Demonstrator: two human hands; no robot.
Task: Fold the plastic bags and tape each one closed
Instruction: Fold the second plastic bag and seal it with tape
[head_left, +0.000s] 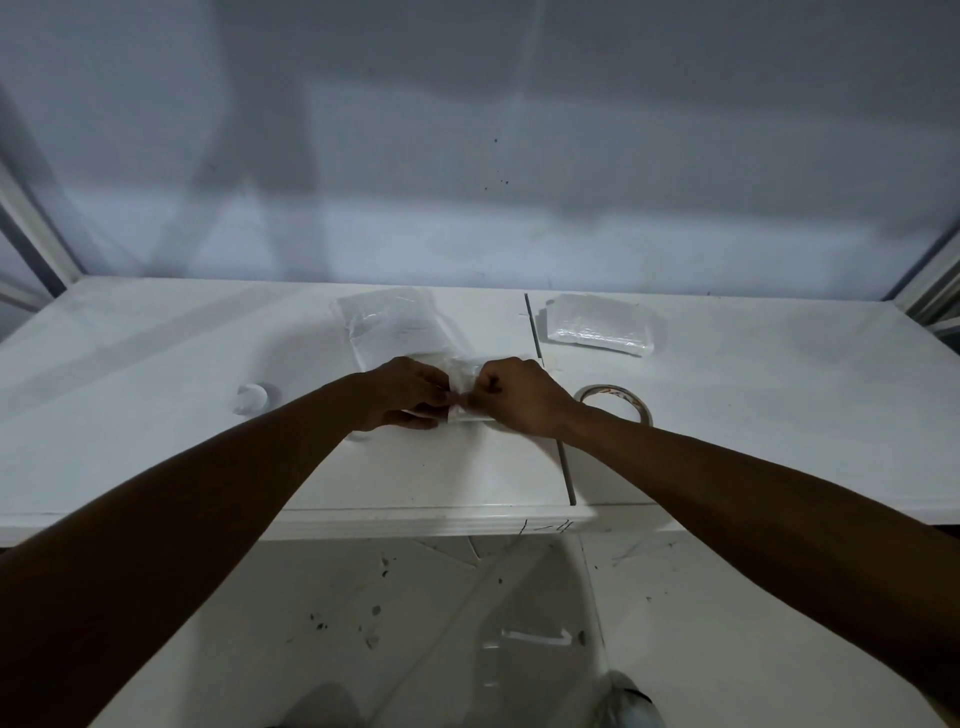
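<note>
Taping a folded bag at mid-table.

Our left hand (402, 395) and right hand (519, 397) pinch the bag (464, 382) between them, roll (615, 402) just beside. We'd keep the fold flat and press the tape down firmly.

Head view, forward and down over white table (156, 364), fairly near.

No text, label or number can be read anywhere here.
</note>
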